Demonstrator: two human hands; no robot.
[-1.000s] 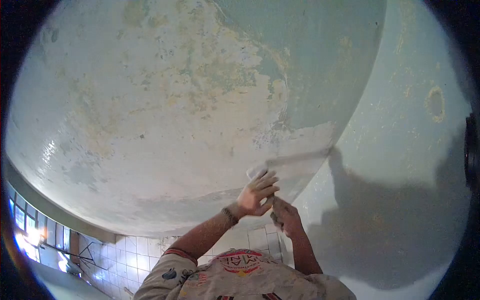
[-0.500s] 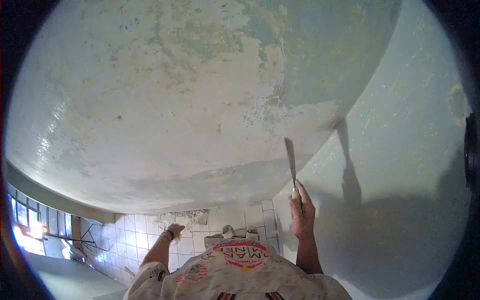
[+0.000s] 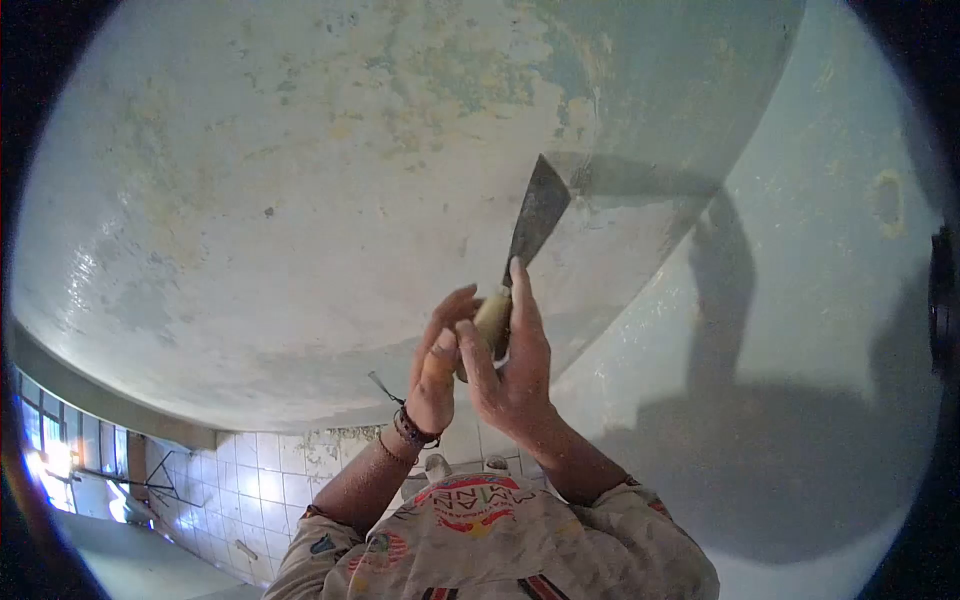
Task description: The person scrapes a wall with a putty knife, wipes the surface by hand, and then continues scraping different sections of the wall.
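The left hand (image 3: pixel 432 375) has come up from low over the floor to the handle end of the scraper (image 3: pixel 540 210), which has swung left and now shows its blade broadside. The right hand (image 3: pixel 515 380) wraps the handle, one finger pressed straight along the base of the blade. The left hand's fingers are bent beside the handle, and whether they touch it cannot be told. The scraper tilts, blade up, in front of the patchy wall (image 3: pixel 330 230), which spreads pale and blotched with yellow to its left and turns greener above it and to its right. The green wall (image 3: pixel 800 250) meets this one to the right of the scraper and carries a broad shadow (image 3: pixel 790 470) and a pale-rimmed spot (image 3: pixel 888 204). Below the scraper are the printed shirt (image 3: pixel 480 540) and, to the lower left, the tiled floor (image 3: pixel 265 480) and the glaring window (image 3: pixel 50 440). The left forearm and the shirt cover part of the floor and of the rubble (image 3: pixel 350 436); glare washes out the window, a dark object (image 3: pixel 942 300) is cut off far right of the scraper, and black rims the view.
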